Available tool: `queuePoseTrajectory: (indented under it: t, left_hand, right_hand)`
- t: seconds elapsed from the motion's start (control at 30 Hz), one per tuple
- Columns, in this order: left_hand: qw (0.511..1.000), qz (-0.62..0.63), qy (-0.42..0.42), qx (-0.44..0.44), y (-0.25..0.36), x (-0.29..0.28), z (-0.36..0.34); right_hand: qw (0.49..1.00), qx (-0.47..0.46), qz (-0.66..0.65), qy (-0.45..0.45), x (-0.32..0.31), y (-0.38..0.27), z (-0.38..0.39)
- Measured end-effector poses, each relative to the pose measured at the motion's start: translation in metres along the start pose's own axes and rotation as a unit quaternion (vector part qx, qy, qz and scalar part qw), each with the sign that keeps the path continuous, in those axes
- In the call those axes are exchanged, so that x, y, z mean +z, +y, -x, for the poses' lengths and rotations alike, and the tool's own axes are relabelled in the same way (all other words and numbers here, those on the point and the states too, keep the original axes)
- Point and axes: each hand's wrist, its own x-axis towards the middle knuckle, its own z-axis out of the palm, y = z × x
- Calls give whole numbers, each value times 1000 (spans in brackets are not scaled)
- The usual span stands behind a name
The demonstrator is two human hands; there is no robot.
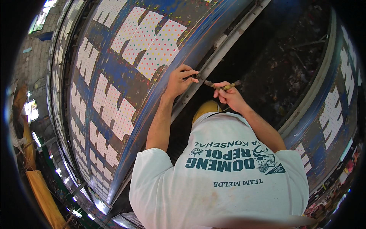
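My left hand [180,81] is at the metal rail [221,51] along the edge of a long printing table. Its thumb and fingers pinch a small dark round piece [195,76]. Close by on the right, my right hand [231,100] grips a slim, stained, brownish-yellow tool [228,87]. One end of that tool points toward the left fingertips. Its exact kind is not clear, and the fingers hide part of it.
White cut pieces with coloured dots [162,47] lie in rows on the stained blue and brown table [101,66]. Another such table [324,149] runs along the right. Between them lies a dark, littered gap [282,76]. A yellow-orange post [42,194] stands at the lower left.
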Motion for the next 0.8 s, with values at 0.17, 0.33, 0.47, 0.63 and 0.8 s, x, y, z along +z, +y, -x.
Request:
queuePoseTrajectory:
  t: [0.17, 0.33, 0.47, 0.63, 0.8]
  left_hand:
    - [993, 79, 75, 44, 28, -16, -9]
    - [911, 378, 155, 57, 48, -29, -35]
    - [556, 813, 129, 110, 29, -25, -37]
    - [440, 848, 293, 30, -21, -51, 1]
    - [394, 796, 459, 10, -68, -125, 25]
  right_hand:
    - [993, 30, -105, 55, -11, -16, 21]
    - [995, 27, -93, 31, -1, -17, 2]
    - [994, 2, -104, 19, 5, -27, -8]
    - [992, -3, -115, 42, 1, -40, -11]
    - [990, -7, -135, 35, 2, -58, -19]
